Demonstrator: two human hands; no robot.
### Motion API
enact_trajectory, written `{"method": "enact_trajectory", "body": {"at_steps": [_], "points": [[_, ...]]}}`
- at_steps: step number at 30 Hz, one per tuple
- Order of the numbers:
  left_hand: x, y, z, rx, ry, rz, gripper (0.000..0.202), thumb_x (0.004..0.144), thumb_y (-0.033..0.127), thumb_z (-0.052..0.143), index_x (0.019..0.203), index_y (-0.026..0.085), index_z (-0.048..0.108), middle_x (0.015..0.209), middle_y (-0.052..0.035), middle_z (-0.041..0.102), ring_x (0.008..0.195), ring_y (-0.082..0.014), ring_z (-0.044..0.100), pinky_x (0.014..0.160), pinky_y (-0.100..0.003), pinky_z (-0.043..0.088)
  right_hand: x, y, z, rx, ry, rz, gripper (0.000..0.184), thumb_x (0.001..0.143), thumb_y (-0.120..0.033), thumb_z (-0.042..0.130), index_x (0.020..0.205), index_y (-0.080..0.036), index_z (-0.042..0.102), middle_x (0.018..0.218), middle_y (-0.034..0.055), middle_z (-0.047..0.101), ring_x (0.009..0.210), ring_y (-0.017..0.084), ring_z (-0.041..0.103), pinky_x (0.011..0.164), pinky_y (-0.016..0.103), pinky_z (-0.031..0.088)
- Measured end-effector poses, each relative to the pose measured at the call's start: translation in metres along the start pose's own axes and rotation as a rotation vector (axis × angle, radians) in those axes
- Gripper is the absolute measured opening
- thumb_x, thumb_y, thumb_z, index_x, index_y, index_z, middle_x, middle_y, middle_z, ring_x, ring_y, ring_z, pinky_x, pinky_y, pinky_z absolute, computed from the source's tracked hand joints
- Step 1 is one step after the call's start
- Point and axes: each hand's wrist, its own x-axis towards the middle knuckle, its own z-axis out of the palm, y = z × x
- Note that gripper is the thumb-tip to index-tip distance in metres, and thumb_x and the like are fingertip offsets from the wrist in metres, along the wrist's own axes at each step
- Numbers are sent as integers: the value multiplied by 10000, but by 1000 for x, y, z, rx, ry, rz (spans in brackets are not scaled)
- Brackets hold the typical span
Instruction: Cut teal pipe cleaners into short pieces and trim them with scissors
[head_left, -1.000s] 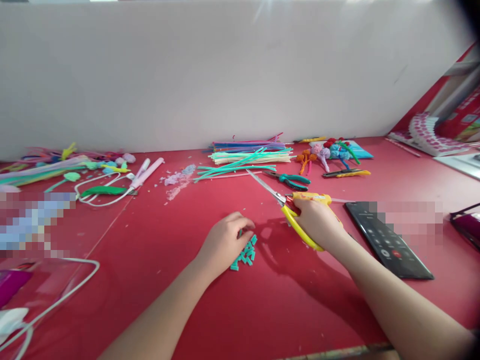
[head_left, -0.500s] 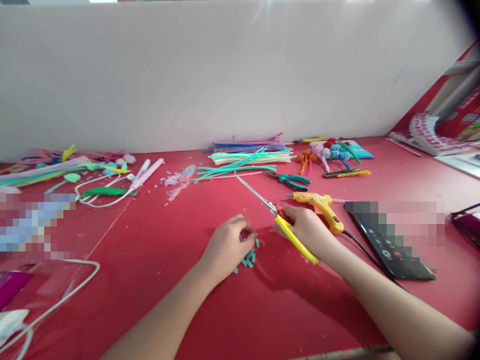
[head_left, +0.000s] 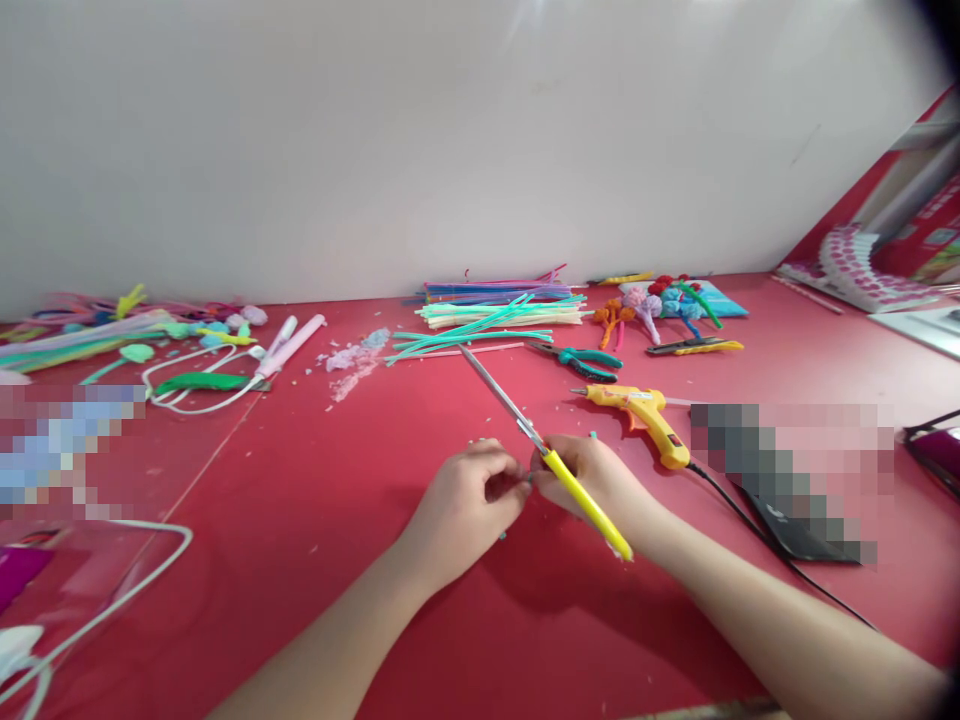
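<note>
My left hand (head_left: 472, 505) is closed in a pinch, its thumb and fingertips meeting those of my right hand (head_left: 592, 485). A tiny dark speck shows between the fingertips, too small to name. My right hand holds a pair of scissors (head_left: 589, 503) with yellow handles, the blades pointing up and to the left. Close by my fingers are small teal snippets (head_left: 502, 535), mostly hidden by my left hand. Beyond the scissors' tip lie teal pipe cleaners (head_left: 480, 338) in a loose bundle.
A yellow glue gun (head_left: 637, 415) and a dark remote-like object (head_left: 780, 520) lie at right. Teal-handled pliers (head_left: 589, 362) and fluffy pipe-cleaner figures (head_left: 660, 305) are farther back. At left are a pink styling iron (head_left: 292, 345), pastel fluff (head_left: 360, 355) and white cables (head_left: 142, 580).
My right hand has moved left and down with the scissors to meet my left hand. My left hand has shifted slightly right, and the teal snippets are now mostly covered.
</note>
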Motion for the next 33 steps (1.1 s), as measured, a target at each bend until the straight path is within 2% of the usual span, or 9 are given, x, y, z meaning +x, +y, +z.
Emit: {"method": "enact_trajectory", "body": {"at_steps": [7, 14, 19, 21, 23, 26, 29, 33], "points": [[-1, 0, 2, -32, 53, -12, 104, 701, 217, 491, 664, 191, 584, 661, -8, 512, 611, -131, 490, 566, -239, 383, 0, 2, 1, 19, 20, -21, 108, 657, -271, 446, 624, -169, 465, 485, -66, 360, 435, 58, 326, 389, 174, 217], [0, -3, 4, -115, 11, -78, 98, 706, 237, 494, 682, 185, 572, 671, -9, 510, 598, -125, 505, 538, -233, 400, -3, -6, -3, 4, 24, -10, 64, 650, -227, 448, 623, -172, 465, 472, -65, 376, 427, 62, 350, 390, 179, 216], [2, -5, 3, -373, -9, -197, 131, 693, 291, 533, 691, 170, 581, 598, 15, 501, 496, -92, 476, 474, -210, 383, -1, -2, -6, -65, 41, -59, 134, 687, -297, 457, 634, -174, 456, 493, -62, 375, 442, 62, 334, 408, 182, 216], [3, -7, 1, -500, 63, -248, 135, 664, 296, 575, 697, 166, 588, 571, 24, 516, 494, -84, 470, 480, -199, 377, 0, -1, -9, -189, 96, -69, 200, 685, -366, 481, 623, -180, 441, 505, -57, 387, 455, 67, 337, 422, 186, 216], [6, -11, -3, -619, 185, -282, 139, 631, 276, 614, 713, 165, 596, 563, 28, 540, 513, -81, 484, 509, -195, 383, -1, -1, -13, -349, 139, -61, 256, 664, -424, 508, 615, -190, 415, 508, -51, 416, 456, 76, 355, 432, 194, 214], [8, -15, -11, -780, 336, -288, 156, 601, 239, 643, 730, 162, 601, 594, 22, 575, 537, -77, 505, 546, -196, 400, -4, 0, -14, -546, 159, -51, 299, 664, -487, 499, 642, -205, 403, 527, -32, 477, 469, 102, 413, 446, 208, 213], [10, -16, -17, -870, 415, -232, 137, 613, 208, 637, 732, 147, 607, 625, 11, 590, 562, -70, 512, 565, -190, 408, -7, 2, -10, -664, 170, -79, 317, 700, -522, 443, 653, -212, 399, 547, -14, 507, 491, 128, 456, 453, 219, 203], [9, -13, -21, -918, 460, -170, 109, 642, 175, 614, 744, 135, 617, 663, 2, 598, 586, -68, 513, 575, -188, 409, -8, 6, -4, -739, 163, -108, 330, 728, -535, 396, 666, -211, 404, 549, -2, 519, 490, 143, 477, 450, 227, 188]]}}
